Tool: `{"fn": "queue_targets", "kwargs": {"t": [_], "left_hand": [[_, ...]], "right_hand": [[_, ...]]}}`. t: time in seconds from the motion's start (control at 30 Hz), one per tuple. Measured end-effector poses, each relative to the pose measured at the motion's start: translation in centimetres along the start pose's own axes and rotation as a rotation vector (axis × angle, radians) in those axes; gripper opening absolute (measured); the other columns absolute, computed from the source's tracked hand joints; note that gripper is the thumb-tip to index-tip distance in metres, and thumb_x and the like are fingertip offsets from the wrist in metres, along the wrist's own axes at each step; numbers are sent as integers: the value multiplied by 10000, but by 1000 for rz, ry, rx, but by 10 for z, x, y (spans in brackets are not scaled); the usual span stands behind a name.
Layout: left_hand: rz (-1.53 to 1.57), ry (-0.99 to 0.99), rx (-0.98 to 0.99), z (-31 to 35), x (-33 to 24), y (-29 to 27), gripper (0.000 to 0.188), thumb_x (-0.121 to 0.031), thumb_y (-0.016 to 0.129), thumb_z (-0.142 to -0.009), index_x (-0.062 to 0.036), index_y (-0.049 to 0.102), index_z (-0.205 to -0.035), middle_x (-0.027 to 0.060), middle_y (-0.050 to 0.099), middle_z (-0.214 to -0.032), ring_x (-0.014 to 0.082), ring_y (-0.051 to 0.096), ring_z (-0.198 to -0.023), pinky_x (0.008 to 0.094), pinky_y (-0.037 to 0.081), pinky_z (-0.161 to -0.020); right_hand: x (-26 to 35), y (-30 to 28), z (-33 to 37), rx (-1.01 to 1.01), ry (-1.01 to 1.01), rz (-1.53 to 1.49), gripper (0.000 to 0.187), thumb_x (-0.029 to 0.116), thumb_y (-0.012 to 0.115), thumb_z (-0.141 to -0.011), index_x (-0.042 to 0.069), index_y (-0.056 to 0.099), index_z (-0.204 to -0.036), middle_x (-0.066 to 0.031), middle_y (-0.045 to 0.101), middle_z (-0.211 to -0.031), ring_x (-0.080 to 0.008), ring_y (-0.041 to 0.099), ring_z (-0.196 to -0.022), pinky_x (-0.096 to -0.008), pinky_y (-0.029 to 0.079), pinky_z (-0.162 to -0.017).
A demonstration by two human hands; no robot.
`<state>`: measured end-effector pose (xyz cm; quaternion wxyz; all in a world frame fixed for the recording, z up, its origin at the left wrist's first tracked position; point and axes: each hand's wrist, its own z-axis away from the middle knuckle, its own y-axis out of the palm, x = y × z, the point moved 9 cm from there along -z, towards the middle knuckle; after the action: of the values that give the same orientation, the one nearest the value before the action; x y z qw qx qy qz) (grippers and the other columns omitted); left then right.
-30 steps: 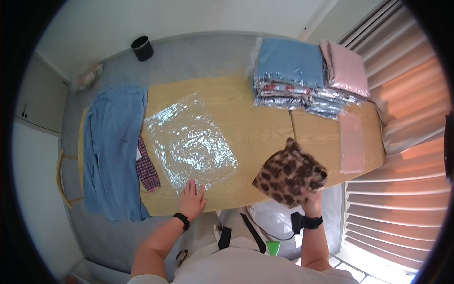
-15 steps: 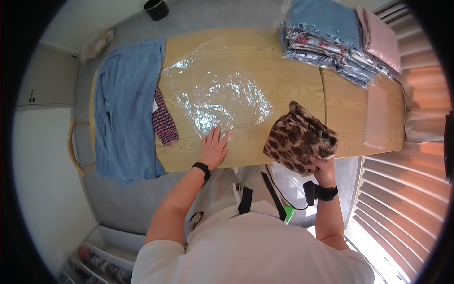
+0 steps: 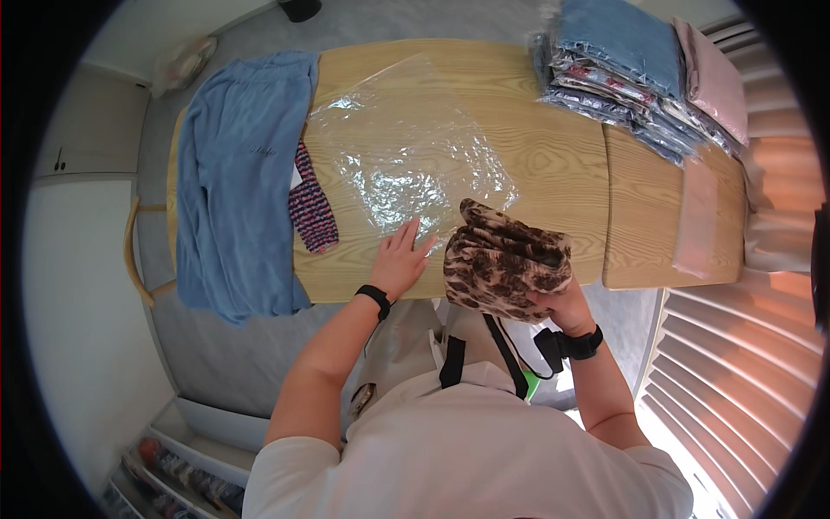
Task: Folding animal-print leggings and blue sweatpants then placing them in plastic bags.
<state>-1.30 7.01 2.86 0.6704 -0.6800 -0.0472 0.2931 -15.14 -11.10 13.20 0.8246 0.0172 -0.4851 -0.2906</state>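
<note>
The right hand [image 3: 560,301] grips a folded leopard-print cloth [image 3: 503,268] at the near edge of the wooden counter [image 3: 553,164], fingers closed under it. Just beside it, the left hand [image 3: 399,259] lies flat with fingers spread on the near edge of a clear plastic bag [image 3: 406,156]. Farther off lie a blue garment [image 3: 238,173] and a stack of bagged clothes [image 3: 622,69].

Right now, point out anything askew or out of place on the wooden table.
The large blue garment hangs over the wooden table's left edge, and the clear plastic bag lies crinkled and skewed. Nothing looks spilled or damaged.
</note>
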Motion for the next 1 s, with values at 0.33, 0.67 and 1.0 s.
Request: {"fn": "queue_targets", "kwargs": {"t": [0.33, 0.67, 1.0], "left_hand": [[223, -113, -83, -14, 5, -13, 551, -110, 569, -810, -47, 397, -1329, 135, 393, -1376, 301, 408, -1215, 399, 355, -969], [1312, -405, -118, -7, 51, 45, 504, -4, 511, -827, -37, 442, -1325, 172, 458, -1261, 325, 438, -1137, 333, 356, -985], [403, -69, -211, -15, 9, -31, 549, -103, 564, -827, -60, 404, -1350, 122, 371, -1414, 344, 309, -1313, 539, 233, -1047]], "right_hand": [[0, 12, -6, 84, 102, -63, 590, -104, 679, -705, 21, 471, -1243, -47, 587, -1150, -138, 556, -1018, -285, 456, -885], [-35, 42, -32, 325, 315, -149, 700, -92, 678, -707, 24, 383, -1331, -52, 542, -1241, -161, 509, -1114, -307, 383, -987], [-41, 47, -30, 382, 328, -86, 726, -51, 733, -666, 3, 403, -1310, -68, 551, -1222, -165, 501, -1110, -295, 364, -992]]}}
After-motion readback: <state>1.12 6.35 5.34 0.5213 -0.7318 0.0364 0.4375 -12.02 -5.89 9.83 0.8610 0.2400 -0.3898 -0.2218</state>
